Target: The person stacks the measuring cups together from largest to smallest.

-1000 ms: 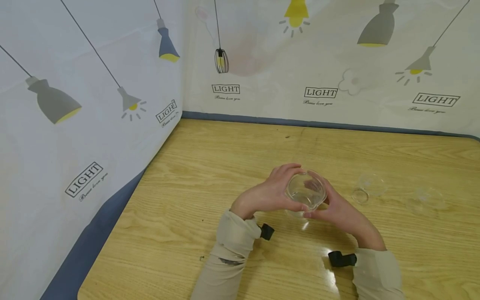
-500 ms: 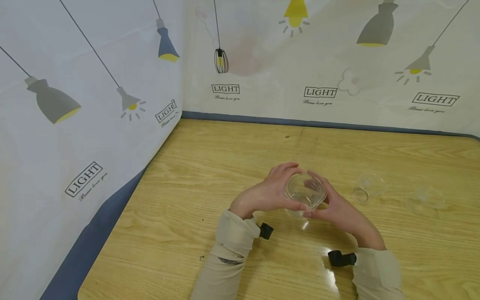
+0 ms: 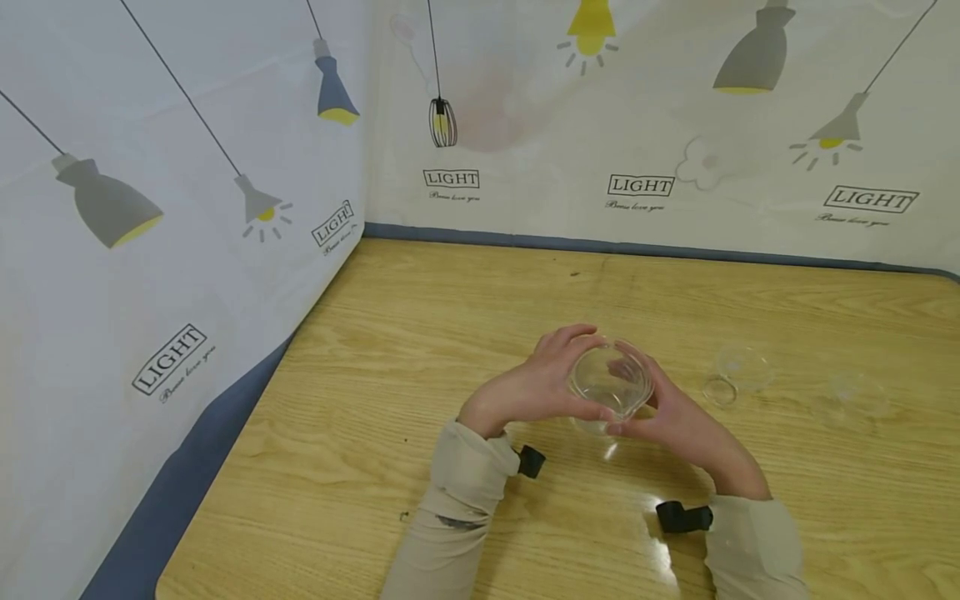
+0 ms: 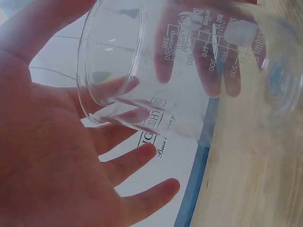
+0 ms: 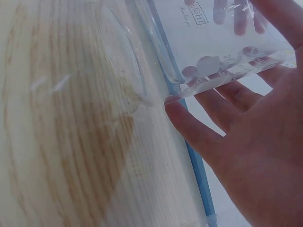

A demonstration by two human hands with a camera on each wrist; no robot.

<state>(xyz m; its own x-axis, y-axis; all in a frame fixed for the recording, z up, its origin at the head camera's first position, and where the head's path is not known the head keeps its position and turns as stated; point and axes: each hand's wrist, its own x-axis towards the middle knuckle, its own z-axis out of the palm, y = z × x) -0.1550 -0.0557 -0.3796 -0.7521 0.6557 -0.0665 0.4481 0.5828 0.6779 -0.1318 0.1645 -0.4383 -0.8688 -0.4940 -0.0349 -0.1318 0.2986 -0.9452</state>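
A clear glass beaker with white measuring marks is held between both hands over the wooden table, its round mouth and pouring lip facing up toward the head camera. My left hand grips it from the left, thumb in front near the lip and fingers round the back. From the other side my right hand holds it the same way, thumb close to the left thumb. In the left wrist view the beaker shows its printed scale, with fingers visible through the glass. The right wrist view has the right hand's fingertips against the beaker wall.
To the right on the wooden table are two clear glass vessels: a nearer one with a small ring and a wider ring, and a fainter one farther right. White printed sheets stand along the back and left edges.
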